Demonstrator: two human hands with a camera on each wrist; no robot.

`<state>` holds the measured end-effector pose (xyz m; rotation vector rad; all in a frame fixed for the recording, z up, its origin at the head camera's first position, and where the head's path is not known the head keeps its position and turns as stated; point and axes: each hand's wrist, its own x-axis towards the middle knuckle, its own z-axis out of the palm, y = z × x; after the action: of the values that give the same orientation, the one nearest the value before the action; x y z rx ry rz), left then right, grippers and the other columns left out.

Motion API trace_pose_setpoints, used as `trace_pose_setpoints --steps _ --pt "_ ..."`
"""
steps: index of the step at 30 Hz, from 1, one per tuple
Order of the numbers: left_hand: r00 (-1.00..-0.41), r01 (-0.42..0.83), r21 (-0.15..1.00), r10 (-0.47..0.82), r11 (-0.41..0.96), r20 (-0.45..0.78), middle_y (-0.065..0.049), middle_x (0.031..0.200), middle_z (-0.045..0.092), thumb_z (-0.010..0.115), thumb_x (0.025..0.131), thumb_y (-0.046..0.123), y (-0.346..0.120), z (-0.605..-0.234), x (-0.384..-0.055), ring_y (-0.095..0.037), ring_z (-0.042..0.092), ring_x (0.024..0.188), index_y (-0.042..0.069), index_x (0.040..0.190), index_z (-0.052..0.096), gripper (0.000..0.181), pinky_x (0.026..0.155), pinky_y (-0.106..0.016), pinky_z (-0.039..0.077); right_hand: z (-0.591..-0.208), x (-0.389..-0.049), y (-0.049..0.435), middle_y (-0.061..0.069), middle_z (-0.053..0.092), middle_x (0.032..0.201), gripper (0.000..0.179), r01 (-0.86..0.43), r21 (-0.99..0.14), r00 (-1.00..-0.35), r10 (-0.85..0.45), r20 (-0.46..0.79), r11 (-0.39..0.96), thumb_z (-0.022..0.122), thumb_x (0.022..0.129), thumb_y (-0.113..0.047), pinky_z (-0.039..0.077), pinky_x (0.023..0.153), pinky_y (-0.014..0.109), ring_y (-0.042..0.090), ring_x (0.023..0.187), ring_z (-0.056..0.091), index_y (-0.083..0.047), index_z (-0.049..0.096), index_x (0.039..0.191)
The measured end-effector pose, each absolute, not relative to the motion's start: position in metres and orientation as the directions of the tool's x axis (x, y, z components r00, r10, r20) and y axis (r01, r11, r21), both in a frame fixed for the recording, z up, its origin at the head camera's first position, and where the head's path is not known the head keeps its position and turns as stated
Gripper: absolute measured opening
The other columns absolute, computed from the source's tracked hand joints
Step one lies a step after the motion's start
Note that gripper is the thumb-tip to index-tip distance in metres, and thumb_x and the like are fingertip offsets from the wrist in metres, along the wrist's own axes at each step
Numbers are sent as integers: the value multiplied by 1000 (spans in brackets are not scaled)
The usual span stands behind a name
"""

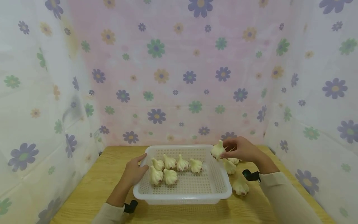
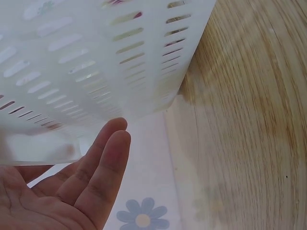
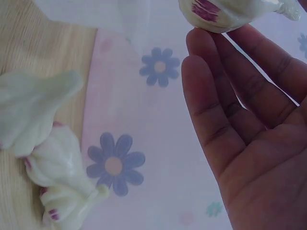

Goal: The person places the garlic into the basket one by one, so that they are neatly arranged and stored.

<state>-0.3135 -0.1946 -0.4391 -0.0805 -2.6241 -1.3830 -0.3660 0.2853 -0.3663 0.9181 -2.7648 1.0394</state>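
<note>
A white plastic basket (image 1: 181, 196) with slotted walls sits on the wooden table. Several garlic bulbs (image 1: 182, 163) lie inside it, toward its left and back. My left hand (image 1: 133, 172) holds the basket's left rim, thumb on top; in the left wrist view its other fingers (image 2: 103, 167) extend along the outer wall. Above the right back corner of the rim, my right hand (image 1: 241, 151) pinches a garlic bulb (image 1: 217, 150), stem up. The right wrist view shows the fingertips against that bulb's purple-marked underside (image 3: 206, 10).
Right of the basket, several more garlic bulbs (image 1: 240, 187) lie on the wooden table (image 1: 92, 193), some partly hidden behind the right hand and basket. Flower-printed curtains (image 1: 173, 77) enclose the table at the back and both sides.
</note>
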Motion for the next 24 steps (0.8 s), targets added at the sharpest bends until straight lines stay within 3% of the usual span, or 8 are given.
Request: trace_pose_setpoints --steps 6,11,20,24 --pt "-985 126 822 -27 556 169 -32 144 56 61 93 16 -196 -441 -316 -19 72 68 10 155 48 64 54 -31 61 -360 -371 258 10 69 128 54 -528 -615 -818 -546 183 585 84 85 -42 63 83 35 20 104 72 -13 70 128" --pt "-985 127 821 -25 556 170 -33 145 55 61 93 16 -197 -442 -317 -20 72 70 9 155 48 64 54 -32 61 -360 -374 237 8 70 127 52 -559 -579 -796 -580 173 594 85 84 -44 63 83 34 17 102 74 -16 72 125" --pt "-986 127 821 -20 556 166 -33 147 53 61 93 17 -198 -444 -318 -22 74 73 9 155 48 64 55 -33 62 -363 -377 202 12 68 134 50 -537 -610 -775 -626 85 582 85 85 -35 62 91 44 22 104 75 -13 72 128" --pt "-986 133 821 -13 556 168 -34 148 51 61 93 16 -198 -443 -318 -23 75 76 9 155 47 64 55 -33 62 -365 -377 188 7 70 112 26 -558 -624 -733 -678 62 547 85 86 -30 60 82 38 24 102 75 -12 73 101"
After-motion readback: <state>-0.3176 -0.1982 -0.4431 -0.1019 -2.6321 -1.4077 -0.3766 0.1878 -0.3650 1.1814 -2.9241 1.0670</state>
